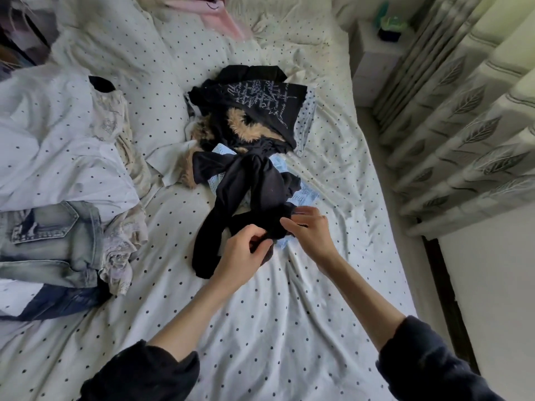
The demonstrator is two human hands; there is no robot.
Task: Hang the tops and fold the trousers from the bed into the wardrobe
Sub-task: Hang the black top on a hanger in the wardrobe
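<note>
A twisted black garment (246, 186) with long thin legs or sleeves lies across the middle of the bed (260, 328). My left hand (241, 253) pinches its near end, and my right hand (309, 230) pinches the same bunched edge just to the right. Under it lies a light blue lace piece (307, 195). Behind that sits a pile: a black printed top (266, 102) and a dark garment with tan fur trim (246, 125). Faded denim jeans (52, 238) lie at the left.
A crumpled dotted duvet (58, 134) and cream lace clothes (121, 233) fill the left of the bed. Pink fabric (220, 15) lies at the head. A white bedside cabinet (379, 53) stands at the back right. Leaf-patterned curtains (463, 111) hang along the right.
</note>
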